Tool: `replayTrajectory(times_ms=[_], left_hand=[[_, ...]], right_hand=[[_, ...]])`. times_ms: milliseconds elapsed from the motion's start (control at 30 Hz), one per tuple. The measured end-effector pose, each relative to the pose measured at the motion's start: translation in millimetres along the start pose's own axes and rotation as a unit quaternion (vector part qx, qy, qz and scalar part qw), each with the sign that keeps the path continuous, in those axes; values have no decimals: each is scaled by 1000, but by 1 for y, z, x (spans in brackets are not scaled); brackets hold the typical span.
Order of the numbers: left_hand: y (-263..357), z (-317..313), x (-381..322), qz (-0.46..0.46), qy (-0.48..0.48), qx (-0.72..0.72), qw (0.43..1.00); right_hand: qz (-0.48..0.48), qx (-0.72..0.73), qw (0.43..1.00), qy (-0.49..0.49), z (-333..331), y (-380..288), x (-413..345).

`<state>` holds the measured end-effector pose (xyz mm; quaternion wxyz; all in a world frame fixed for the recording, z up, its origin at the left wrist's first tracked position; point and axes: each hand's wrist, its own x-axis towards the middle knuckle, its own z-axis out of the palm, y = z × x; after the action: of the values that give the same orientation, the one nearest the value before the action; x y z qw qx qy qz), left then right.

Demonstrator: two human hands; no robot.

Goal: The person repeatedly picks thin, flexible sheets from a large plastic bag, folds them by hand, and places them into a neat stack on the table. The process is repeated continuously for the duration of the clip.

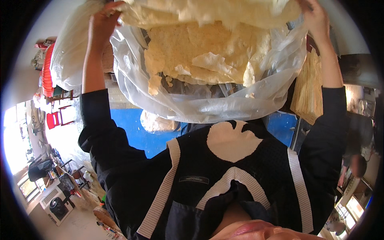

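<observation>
A thin, pale-yellow sheet (pixel 210 12) with a ragged edge spans the top of the view between my two hands. My left hand (pixel 105 19) pinches its left end. At the opposite end my right hand (pixel 315 18) has hold of the sheet, its fingertips partly cut off by the picture's rim. Below the sheet, an open clear plastic bag (pixel 192 112) holds more flaky yellow sheets (pixel 198 51), some torn, with loose flakes at the near side. The sheets' exact material is not clear.
A stack of yellow sheets (pixel 307 87) stands beside the bag on the right. Another filled plastic bag (pixel 70 51) bulges beyond my left forearm. A wrapped bundle (pixel 159 121) lies over a blue surface (pixel 126 129). A person (pixel 357 166) is far right; a red chair (pixel 53 120) stands left.
</observation>
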<state>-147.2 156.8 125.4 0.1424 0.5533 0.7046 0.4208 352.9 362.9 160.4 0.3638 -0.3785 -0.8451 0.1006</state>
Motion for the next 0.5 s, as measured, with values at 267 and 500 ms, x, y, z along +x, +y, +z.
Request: replayTrajectory(times_ms=[267,500], left_hand=[[65,1,-85,237,98,109,960],[53,80,-217,311,-125,275,901]], right_hand=[[21,-125,992,21,-46,42,8],[-169,-105,946,-257,6,62,-91]])
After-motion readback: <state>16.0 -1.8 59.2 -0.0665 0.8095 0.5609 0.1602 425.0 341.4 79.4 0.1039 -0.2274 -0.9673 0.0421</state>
